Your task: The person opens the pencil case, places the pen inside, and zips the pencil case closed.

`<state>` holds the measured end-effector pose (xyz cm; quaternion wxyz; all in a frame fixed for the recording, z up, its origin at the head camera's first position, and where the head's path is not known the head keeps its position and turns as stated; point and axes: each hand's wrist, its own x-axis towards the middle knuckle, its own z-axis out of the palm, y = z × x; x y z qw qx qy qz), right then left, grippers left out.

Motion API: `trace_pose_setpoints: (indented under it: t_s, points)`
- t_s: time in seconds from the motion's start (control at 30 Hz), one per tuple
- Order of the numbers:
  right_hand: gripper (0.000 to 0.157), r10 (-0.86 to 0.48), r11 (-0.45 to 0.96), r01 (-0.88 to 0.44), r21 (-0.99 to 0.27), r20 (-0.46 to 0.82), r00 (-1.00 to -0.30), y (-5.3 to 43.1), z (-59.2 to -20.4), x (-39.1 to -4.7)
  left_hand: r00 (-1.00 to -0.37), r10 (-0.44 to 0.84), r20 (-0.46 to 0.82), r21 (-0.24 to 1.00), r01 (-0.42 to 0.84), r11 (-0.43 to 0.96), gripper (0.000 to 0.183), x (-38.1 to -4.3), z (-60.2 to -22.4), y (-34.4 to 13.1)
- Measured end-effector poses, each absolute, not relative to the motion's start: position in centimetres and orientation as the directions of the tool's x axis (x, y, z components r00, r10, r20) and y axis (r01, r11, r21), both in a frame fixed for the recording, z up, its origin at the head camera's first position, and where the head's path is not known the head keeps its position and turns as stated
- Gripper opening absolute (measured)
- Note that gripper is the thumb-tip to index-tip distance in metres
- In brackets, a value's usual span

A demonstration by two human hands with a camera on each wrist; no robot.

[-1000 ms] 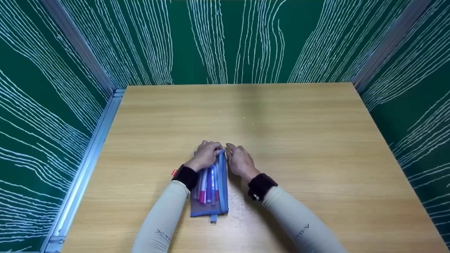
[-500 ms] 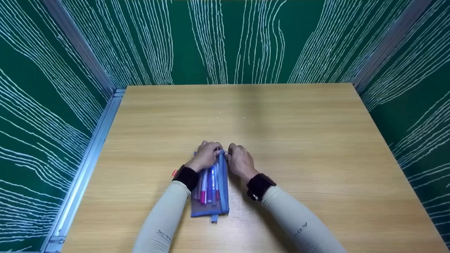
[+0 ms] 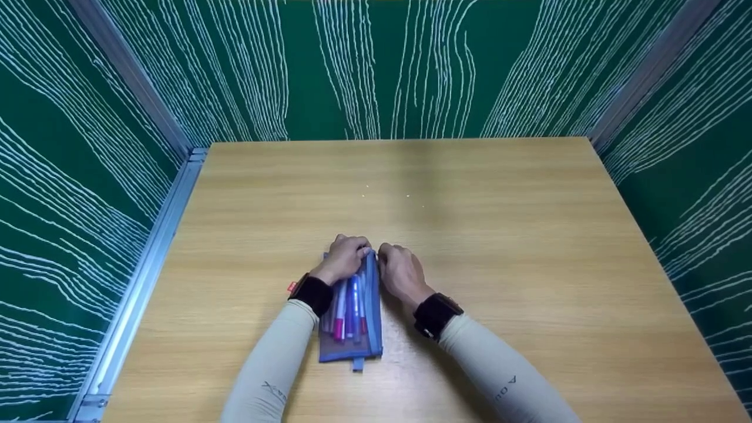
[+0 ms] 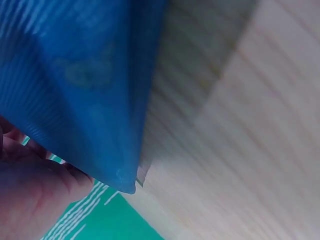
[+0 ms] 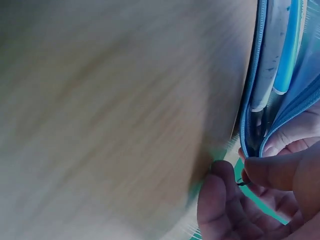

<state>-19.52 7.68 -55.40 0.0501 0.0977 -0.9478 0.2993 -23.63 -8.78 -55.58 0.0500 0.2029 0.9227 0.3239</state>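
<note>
A blue mesh pencil pouch [image 3: 373, 314] lies on the table, pens [image 3: 352, 305] showing through it. My left hand [image 3: 345, 258] grips its far end near the zip corner; in the left wrist view the fingers [image 4: 45, 180] hold the mesh edge. At the same corner my right hand [image 3: 402, 271] has its fingers curled, thumb and fingers around a small dark zip pull [image 5: 242, 183]. The zipper [image 5: 245, 115] is parted in the right wrist view, its two rows meeting by the fingertips, with a white pen [image 5: 270, 55] and a blue pen [image 5: 288, 55] inside.
The wooden table [image 3: 529, 235] is bounded by green walls with white wavy lines [image 3: 346, 64]. A metal rail [image 3: 141, 264] runs along its left side. Small white specks [image 3: 408, 195] lie beyond the hands.
My right hand's fingers have curled in at the pouch corner from a straighter pose. The left hand and the pouch have hardly moved.
</note>
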Motion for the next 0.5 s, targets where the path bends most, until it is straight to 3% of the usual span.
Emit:
trace_pose_setpoints:
  t_s: [0.5]
  points:
    - [0.019, -0.208, 0.768, -0.255, -0.588, 0.148, -0.967, 7.63, -55.79, -19.21, -0.922, 0.385, 0.024, 0.599, 0.322, 0.733, 0.015, -23.69, -55.45, -8.42]
